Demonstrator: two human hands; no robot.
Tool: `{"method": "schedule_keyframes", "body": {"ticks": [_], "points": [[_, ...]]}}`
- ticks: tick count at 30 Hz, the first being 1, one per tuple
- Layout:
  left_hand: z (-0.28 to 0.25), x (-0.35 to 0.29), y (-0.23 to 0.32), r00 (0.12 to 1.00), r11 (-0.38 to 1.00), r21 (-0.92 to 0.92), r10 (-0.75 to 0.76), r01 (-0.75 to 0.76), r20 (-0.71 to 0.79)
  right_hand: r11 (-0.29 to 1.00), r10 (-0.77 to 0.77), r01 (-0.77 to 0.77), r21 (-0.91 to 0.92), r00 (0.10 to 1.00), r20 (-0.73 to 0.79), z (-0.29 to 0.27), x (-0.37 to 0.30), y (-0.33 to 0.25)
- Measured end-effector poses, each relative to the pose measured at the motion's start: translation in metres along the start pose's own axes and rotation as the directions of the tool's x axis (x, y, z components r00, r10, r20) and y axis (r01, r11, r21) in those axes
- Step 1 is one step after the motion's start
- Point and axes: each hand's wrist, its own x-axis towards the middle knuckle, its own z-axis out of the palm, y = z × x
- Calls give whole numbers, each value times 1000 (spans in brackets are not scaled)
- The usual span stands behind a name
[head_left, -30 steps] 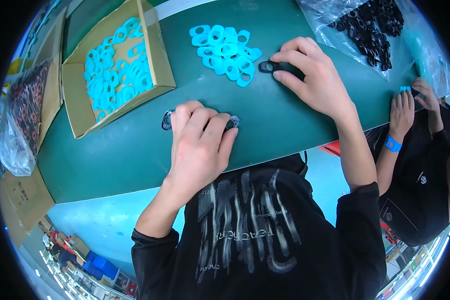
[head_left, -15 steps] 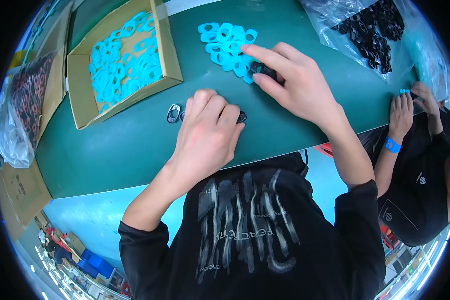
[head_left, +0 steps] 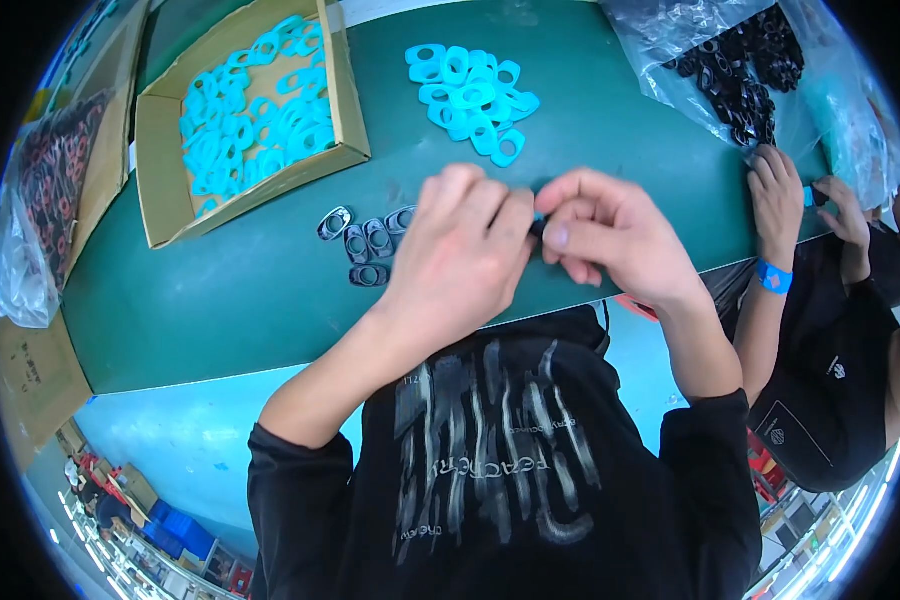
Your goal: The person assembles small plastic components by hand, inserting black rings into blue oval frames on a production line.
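Drawn back from the teal rings [head_left: 475, 96], beyond the grip, to just beside the left hand [head_left: 460, 240]. Pinching a dark piece [head_left: 538, 228] between thumb and finger of the right hand [head_left: 615, 235]; cannot tell the left hold, for hidden fingertips. Could slip if pinched too near the edge, or scatter dark rings [head_left: 367, 240] left of the grip if brushed.

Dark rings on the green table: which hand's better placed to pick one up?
Left, probably: the left hand is beside the dark rings; the right hand sits farther off, seemingly pinching a small dark piece.
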Motion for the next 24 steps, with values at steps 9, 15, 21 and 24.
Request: {"method": "schedule_keyframes", "body": {"ticks": [9, 15, 21, 24], "points": [[-6, 13, -5, 969, 992, -36, 123, -118, 214, 975, -145, 123, -183, 983, -110, -25, -21, 13], [-4, 8, -7, 992, 995, -62, 84, -78, 89, 912, -390, 374, -171, 918, -69, -23, -14, 28], [-6, -2, 2, 999, 968, -247, 43, -38, 15, 904, -424, 423, -55, 906, -1, 1, -9, 36], [-4, -10, -1, 999, 967, -255, 20, -13, 25, 894, -417, 404, -195, 909, -25, -5, -9, 31]]}}
